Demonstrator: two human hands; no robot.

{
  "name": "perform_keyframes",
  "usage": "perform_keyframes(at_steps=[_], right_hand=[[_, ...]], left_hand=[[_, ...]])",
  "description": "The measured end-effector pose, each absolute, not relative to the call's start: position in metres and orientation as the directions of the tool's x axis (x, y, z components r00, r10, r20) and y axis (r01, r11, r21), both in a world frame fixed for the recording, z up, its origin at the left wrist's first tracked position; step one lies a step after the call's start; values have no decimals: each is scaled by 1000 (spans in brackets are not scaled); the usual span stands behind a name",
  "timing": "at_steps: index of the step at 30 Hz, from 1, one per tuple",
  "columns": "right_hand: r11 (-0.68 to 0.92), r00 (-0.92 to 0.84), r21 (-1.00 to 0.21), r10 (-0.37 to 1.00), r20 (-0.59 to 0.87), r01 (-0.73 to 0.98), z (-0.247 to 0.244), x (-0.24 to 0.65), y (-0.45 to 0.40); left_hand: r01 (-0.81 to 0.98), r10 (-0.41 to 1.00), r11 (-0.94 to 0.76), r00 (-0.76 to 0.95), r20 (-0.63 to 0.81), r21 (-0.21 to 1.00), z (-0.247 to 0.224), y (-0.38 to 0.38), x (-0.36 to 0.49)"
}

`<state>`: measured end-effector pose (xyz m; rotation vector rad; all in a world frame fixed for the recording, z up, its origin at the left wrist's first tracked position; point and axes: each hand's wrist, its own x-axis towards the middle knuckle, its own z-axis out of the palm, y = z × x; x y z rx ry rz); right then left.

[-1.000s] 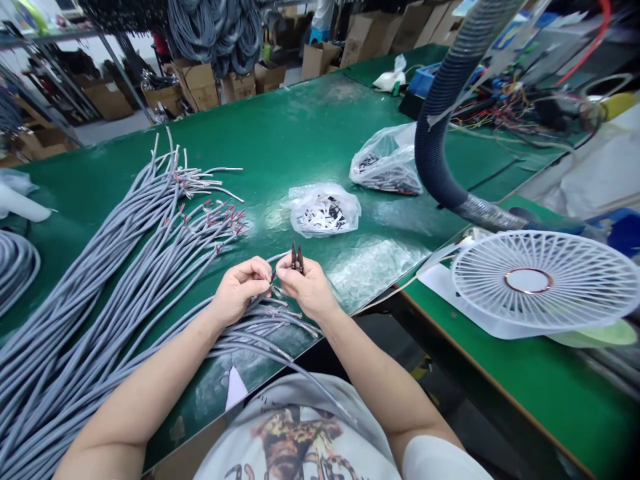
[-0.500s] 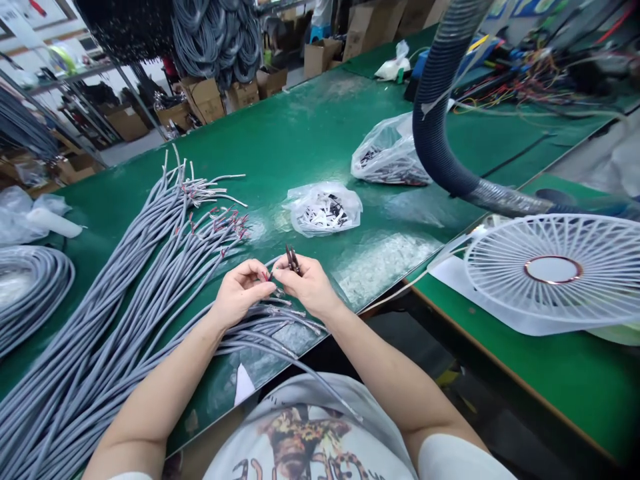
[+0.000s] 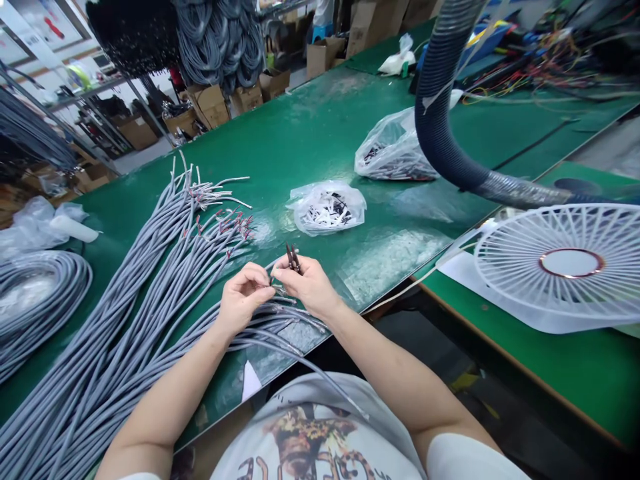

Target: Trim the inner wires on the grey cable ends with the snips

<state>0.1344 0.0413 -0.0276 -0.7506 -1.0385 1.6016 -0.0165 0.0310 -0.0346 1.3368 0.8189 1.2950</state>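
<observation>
My left hand is closed in a pinch on the thin wire ends of a grey cable, mostly covered by the fingers. My right hand meets it fingertip to fingertip. A small dark pair of cutters is held in the right hand, jaws pointing up and away from me; thumb and forefinger also pinch at the wire ends. Below both hands lie several grey cables with stripped ends. To the left, more grey cables spread in long bundles, red and white wires showing at their ends.
A plastic bag of black and white pieces lies beyond my hands, with a second filled bag behind it. A thick black hose arches down at the right over a white fan. Coiled cable sits at far left.
The view has shifted slightly, so the table things sit a little further right. My left fingers have curled tighter, and the red wire seen between them before is now hidden.
</observation>
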Motion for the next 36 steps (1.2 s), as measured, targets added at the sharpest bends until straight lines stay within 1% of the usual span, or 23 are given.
perform_keyframes(at_steps=[1,3,6,12,15,18,21,23,25,27,28,30,32,33,35,36], right_hand=[[-56,-266,-913,962,58,-403,-27,135,41],[5,-269,-931,957,111,-365,-24,137,40],[91,-278,-954,945,173,-284,-19,139,39],[204,-315,-971,920,234,-125,-8,141,34],[228,-300,-970,923,243,-83,-4,142,31],[205,-307,-975,925,222,-86,-3,143,30],[158,-322,-977,926,198,-145,-6,142,33],[77,-330,-974,933,146,-213,-12,139,37],[-95,-385,-949,923,29,-300,-19,134,42],[-293,-479,-886,873,-94,-360,-28,128,47],[-368,-522,-854,842,-138,-368,-32,126,50],[-442,-567,-827,801,-191,-347,-38,123,55],[-409,-545,-866,814,-202,-289,-40,126,58],[-343,-509,-907,841,-181,-243,-40,129,58],[-147,-421,-982,903,-83,-122,-36,139,54],[-39,-379,-998,925,-15,-55,-33,145,51]], left_hand=[[-182,938,-211,239,251,961,-33,31,-19],[-215,911,-154,346,222,965,-28,32,-24],[-241,890,-41,433,146,970,-17,33,-28],[-30,889,-68,451,75,997,-2,37,-31],[24,895,-2,446,-9,1000,-3,35,-31],[30,885,65,459,-71,997,-12,31,-30],[-23,893,42,449,-27,999,-24,26,-31],[-71,908,-7,417,36,997,-32,24,-33],[-109,912,-44,400,85,993,-38,23,-35],[-127,908,-54,406,102,990,-42,23,-38],[-129,906,-50,411,100,990,-44,24,-39],[-121,907,-25,414,73,992,-45,24,-40],[-106,915,19,402,26,994,-45,25,-39],[-100,921,41,391,1,994,-44,25,-39],[-96,929,73,368,-32,993,-42,26,-37],[-95,932,82,360,-42,992,-40,26,-37]])
